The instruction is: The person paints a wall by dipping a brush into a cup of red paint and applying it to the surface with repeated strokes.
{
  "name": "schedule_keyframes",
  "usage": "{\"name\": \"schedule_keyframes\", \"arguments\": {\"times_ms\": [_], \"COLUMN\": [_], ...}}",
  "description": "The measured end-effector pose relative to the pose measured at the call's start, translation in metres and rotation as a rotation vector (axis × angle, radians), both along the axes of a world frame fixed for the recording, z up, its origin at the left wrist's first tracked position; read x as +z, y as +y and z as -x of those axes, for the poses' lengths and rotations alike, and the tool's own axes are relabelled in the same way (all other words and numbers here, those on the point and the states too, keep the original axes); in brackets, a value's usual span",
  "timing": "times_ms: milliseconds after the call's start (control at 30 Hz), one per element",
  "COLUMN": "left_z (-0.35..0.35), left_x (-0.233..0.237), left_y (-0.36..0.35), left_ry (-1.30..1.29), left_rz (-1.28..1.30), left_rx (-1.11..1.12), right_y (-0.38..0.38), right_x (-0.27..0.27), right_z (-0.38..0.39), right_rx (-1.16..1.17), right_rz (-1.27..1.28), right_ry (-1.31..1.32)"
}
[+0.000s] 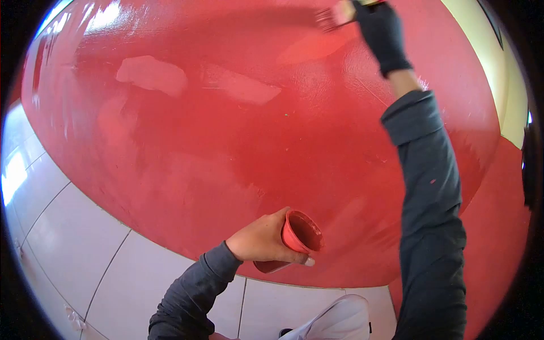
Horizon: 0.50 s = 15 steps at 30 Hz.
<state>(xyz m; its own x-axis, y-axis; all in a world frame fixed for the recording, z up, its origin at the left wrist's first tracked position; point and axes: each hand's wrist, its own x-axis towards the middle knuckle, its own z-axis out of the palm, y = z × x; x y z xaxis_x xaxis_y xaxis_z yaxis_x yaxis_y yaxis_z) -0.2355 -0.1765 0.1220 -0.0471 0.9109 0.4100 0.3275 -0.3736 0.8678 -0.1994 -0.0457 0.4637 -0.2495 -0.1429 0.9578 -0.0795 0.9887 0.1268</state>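
My left hand [262,238], bare, is wrapped round a cup [291,237] smeared with red paint. The cup tilts to the right, and its mouth shows red paint inside. High on the right, my right hand [381,33] wears a dark glove and is closed on the handle of a paintbrush [341,15]. The brush's bristles are red and point left, against or close over the red wall [226,141]. Wet, glossy paint shows around the brush, with paler patches to the left.
White floor tiles [73,226] run along the bottom of the wall. A cream wall strip [481,39] borders the red at the upper right. My knee [345,314] in light trousers shows at the bottom, and another red wall [504,226] meets the first at the right.
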Motion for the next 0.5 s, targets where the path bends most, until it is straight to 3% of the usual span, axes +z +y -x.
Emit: {"name": "schedule_keyframes", "arguments": {"times_ms": [33,67,167,200,267,333,367,400,467,500], "left_z": [-0.001,-0.002,-0.006,-0.008,-0.011,-0.015,-0.016,-0.016,-0.017,-0.017], "left_x": [-0.002,-0.003,-0.003,-0.003,-0.003,-0.004,-0.005,-0.006,-0.007,-0.008], "left_y": [0.001,0.001,0.002,0.003,0.006,0.008,0.008,0.009,0.010,0.012], "left_ry": [0.010,0.019,-0.002,-0.001,0.011,0.024,0.034,0.037,-0.001,-0.002], "left_rz": [-0.001,-0.002,0.008,0.010,-0.008,-0.012,-0.011,-0.012,0.016,0.015], "left_rx": [-0.015,-0.031,-0.086,-0.091,-0.106,-0.106,-0.099,-0.100,-0.147,-0.151], "right_y": [-0.002,-0.010,-0.009,0.007,-0.003,-0.023,-0.039,-0.047,-0.012,0.005], "right_x": [0.015,0.019,-0.011,-0.027,-0.095,-0.143,-0.154,-0.158,-0.109,-0.069], "right_z": [-0.013,-0.016,0.016,0.030,0.064,0.066,0.058,0.055,0.052,0.035], "right_rx": [-0.039,-0.230,-0.118,-0.330,-0.024,0.034,0.083,0.133,-0.183,-0.307], "right_rz": [-0.121,-0.186,-0.380,-0.568,-0.752,-0.746,-0.542,-0.337,-0.415,-0.569], "right_ry": [0.087,0.292,0.297,0.140,0.075,0.003,-0.128,-0.255,-0.177,-0.096]}}
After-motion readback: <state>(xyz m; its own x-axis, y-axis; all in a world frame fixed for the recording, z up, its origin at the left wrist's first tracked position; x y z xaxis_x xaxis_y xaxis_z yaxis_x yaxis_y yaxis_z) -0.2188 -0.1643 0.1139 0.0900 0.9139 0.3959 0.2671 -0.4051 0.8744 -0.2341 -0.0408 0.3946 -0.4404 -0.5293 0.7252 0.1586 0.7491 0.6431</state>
